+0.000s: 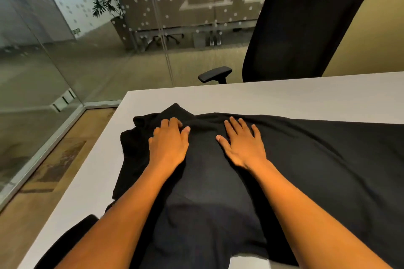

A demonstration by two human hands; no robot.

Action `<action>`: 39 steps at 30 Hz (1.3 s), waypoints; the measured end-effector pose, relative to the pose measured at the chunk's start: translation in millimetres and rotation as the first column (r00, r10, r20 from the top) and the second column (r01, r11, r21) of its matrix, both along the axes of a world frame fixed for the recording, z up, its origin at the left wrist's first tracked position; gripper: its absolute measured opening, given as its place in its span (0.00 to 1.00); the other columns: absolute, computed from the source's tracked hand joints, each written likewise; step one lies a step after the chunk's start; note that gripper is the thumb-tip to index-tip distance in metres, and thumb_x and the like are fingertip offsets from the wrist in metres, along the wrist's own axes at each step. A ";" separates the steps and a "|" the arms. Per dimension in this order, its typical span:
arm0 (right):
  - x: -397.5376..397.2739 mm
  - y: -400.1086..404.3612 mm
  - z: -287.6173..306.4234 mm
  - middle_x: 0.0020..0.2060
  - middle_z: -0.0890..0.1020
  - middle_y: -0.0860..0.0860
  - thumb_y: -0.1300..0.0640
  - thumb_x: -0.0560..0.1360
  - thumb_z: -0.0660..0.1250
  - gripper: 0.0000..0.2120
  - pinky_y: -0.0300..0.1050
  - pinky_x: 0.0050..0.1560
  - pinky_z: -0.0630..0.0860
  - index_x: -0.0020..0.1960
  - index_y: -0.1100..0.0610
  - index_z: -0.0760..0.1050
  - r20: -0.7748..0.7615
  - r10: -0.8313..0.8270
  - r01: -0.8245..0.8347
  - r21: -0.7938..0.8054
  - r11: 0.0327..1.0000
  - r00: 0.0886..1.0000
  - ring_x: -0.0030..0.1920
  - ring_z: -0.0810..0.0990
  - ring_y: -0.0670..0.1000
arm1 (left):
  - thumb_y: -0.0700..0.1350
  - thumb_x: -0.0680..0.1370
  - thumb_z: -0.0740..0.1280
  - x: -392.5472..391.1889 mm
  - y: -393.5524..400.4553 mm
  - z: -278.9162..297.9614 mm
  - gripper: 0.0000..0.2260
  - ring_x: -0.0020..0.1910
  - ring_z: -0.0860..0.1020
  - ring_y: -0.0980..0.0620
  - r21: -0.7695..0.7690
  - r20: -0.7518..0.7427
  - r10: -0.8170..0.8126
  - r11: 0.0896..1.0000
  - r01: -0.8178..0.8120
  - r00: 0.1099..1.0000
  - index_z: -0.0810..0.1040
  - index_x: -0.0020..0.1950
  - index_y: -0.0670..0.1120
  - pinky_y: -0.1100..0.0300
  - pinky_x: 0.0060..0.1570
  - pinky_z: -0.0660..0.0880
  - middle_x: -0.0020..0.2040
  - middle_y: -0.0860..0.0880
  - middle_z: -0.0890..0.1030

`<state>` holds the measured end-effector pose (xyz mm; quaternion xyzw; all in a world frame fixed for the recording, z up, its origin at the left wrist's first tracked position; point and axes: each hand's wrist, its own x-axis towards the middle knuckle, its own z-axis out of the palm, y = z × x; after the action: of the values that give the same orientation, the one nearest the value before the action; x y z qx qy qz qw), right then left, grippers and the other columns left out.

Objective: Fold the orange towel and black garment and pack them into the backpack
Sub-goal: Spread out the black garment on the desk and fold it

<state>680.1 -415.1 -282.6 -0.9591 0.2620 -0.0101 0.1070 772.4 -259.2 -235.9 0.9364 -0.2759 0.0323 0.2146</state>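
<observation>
Both of my hands lie flat on the black garment (284,159), palms down and gripping nothing. My left hand (168,144) presses the bunched, rumpled end of the cloth, its fingers slightly curled over a fold. My right hand (242,144) rests just beside it, fingers spread wide on a smoother stretch. A narrow strip of dark fabric shows between the two thumbs, so the hands are near each other but apart.

Under my palms and forearms the garment is spread across the white bench (262,96), running from the crumpled heap beyond my left fingers out past my right hand to the edge of view. It also drapes toward me between my arms.

Beyond my right hand, across the bench, stands a black office chair (301,35) with its armrest (215,74) showing just above the far edge. Beyond my left hand a glass wall (65,50) meets the floor.
</observation>
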 end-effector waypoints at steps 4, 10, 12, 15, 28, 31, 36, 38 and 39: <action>0.4 4.9 -9.5 0.78 0.47 0.47 0.36 0.78 0.39 0.33 0.55 0.75 0.40 0.78 0.52 0.45 -0.011 -0.060 0.059 -0.060 0.996 0.998 0.77 0.42 0.50 | 0.64 0.77 0.54 13.8 11.7 -20.0 0.29 0.75 0.53 0.45 0.048 -0.070 -0.112 0.992 0.115 0.991 0.57 0.75 0.55 0.45 0.70 0.55 0.77 0.48 0.54; 38.5 7.9 25.5 0.66 0.72 0.56 0.45 0.82 0.46 0.25 0.54 0.64 0.64 0.66 0.58 0.70 0.219 -0.118 0.122 -0.008 0.992 0.969 0.66 0.69 0.58 | 0.73 0.69 0.39 0.6 28.6 -53.4 0.42 0.77 0.41 0.50 0.242 -0.010 -0.062 0.968 0.062 0.998 0.46 0.77 0.52 0.50 0.74 0.38 0.77 0.52 0.38; 52.8 14.6 25.0 0.70 0.70 0.55 0.50 0.83 0.49 0.21 0.49 0.69 0.60 0.72 0.57 0.65 0.332 0.056 -0.103 0.126 0.987 0.941 0.70 0.66 0.55 | 0.71 0.71 0.37 2.4 26.2 -54.6 0.40 0.77 0.41 0.50 0.251 0.017 -0.043 0.967 0.037 0.999 0.46 0.77 0.51 0.50 0.73 0.38 0.78 0.52 0.39; 56.1 30.9 2.4 0.77 0.55 0.52 0.36 0.78 0.47 0.34 0.51 0.76 0.44 0.78 0.55 0.50 0.217 0.157 -0.184 0.110 0.977 0.963 0.77 0.49 0.51 | 0.65 0.74 0.35 0.7 30.0 -57.8 0.35 0.77 0.47 0.50 0.200 0.036 -0.068 0.978 0.059 0.997 0.53 0.77 0.51 0.50 0.74 0.42 0.78 0.51 0.46; 53.0 46.3 -1.2 0.61 0.72 0.52 0.40 0.74 0.54 0.28 0.50 0.62 0.64 0.68 0.54 0.67 0.507 0.088 -0.055 -0.081 0.995 0.857 0.62 0.70 0.53 | 0.41 0.80 0.59 147.5 6.8 -4.1 0.19 0.70 0.65 0.42 -0.070 -0.341 0.048 0.995 -0.076 0.939 0.65 0.71 0.45 0.48 0.70 0.60 0.71 0.43 0.67; 52.6 43.7 -3.6 0.63 0.70 0.52 0.40 0.73 0.53 0.30 0.49 0.64 0.62 0.70 0.54 0.64 0.486 0.070 -0.060 -0.036 0.998 0.871 0.63 0.68 0.53 | 0.41 0.76 0.63 157.9 6.1 -0.8 0.19 0.68 0.67 0.42 0.113 -0.534 -0.016 0.989 0.090 0.846 0.71 0.67 0.48 0.47 0.71 0.61 0.69 0.44 0.70; 55.4 40.5 -4.0 0.65 0.69 0.52 0.38 0.72 0.52 0.33 0.49 0.66 0.61 0.73 0.53 0.60 0.454 0.058 -0.067 0.003 0.998 0.889 0.65 0.67 0.52 | 0.43 0.72 0.71 159.0 11.4 14.0 0.03 0.54 0.76 0.42 0.155 -0.538 0.010 0.984 0.088 0.843 0.82 0.45 0.46 0.46 0.63 0.71 0.49 0.46 0.80; 55.8 40.5 -4.1 0.66 0.68 0.52 0.37 0.71 0.52 0.34 0.48 0.67 0.60 0.73 0.52 0.60 0.443 0.059 -0.069 0.007 0.998 0.895 0.65 0.66 0.52 | 0.49 0.70 0.74 162.3 15.8 16.3 0.05 0.57 0.75 0.41 0.207 -0.474 0.060 0.977 0.045 0.879 0.80 0.37 0.51 0.44 0.62 0.70 0.49 0.45 0.81; 55.8 40.5 -4.0 0.66 0.68 0.52 0.37 0.71 0.52 0.34 0.48 0.67 0.60 0.73 0.52 0.59 0.441 0.059 -0.070 0.009 0.998 0.896 0.66 0.66 0.52 | 0.51 0.70 0.74 164.7 18.0 17.4 0.07 0.57 0.74 0.41 0.204 -0.438 0.072 0.979 0.021 0.896 0.78 0.36 0.52 0.44 0.63 0.69 0.50 0.45 0.81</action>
<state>736.0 -374.7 -286.6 -0.9386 0.1993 -0.2199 0.1757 937.1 -241.2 -218.5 0.9395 -0.2092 -0.2074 0.1746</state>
